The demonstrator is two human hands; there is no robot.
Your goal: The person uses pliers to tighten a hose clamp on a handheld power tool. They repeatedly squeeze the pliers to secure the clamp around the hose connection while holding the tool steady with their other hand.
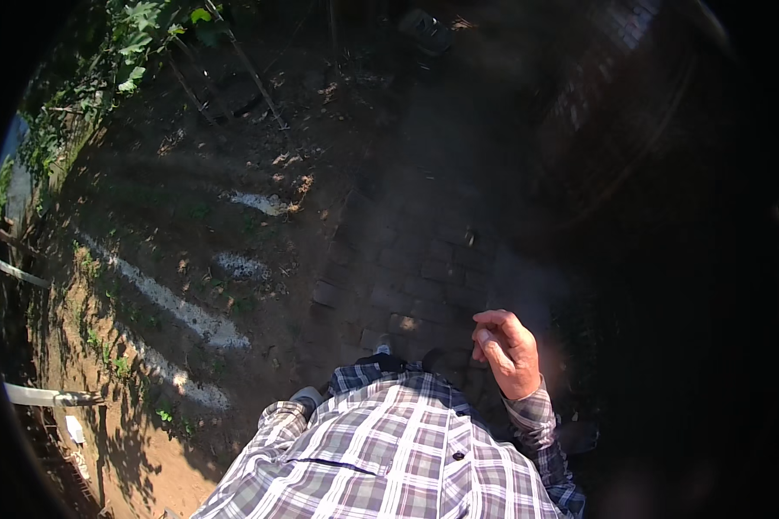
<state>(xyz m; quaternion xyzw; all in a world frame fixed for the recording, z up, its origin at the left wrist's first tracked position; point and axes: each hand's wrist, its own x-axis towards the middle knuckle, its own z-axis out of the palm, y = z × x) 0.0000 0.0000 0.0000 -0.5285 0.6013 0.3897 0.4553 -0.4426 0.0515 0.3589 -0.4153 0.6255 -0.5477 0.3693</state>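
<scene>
My right hand (508, 350) is raised to the right of my body, in front of a plaid sleeve. Its fingers curl loosely in toward the thumb, and I see nothing held in them. Below and ahead of it lies a shaded brick path (415, 281). On the other side, my left sleeve (279, 421) hangs close to my body. A small greyish shape (307, 396) shows at its end, too unclear to name, and my left hand cannot be made out.
Left of the path is bare soil with pale whitish strips (173, 303) and small weeds. Leafy plants (134, 43) and thin poles (255, 78) stand at the far left. A pale bar (52, 396) juts in at the left edge. Deep shadow hides the right side.
</scene>
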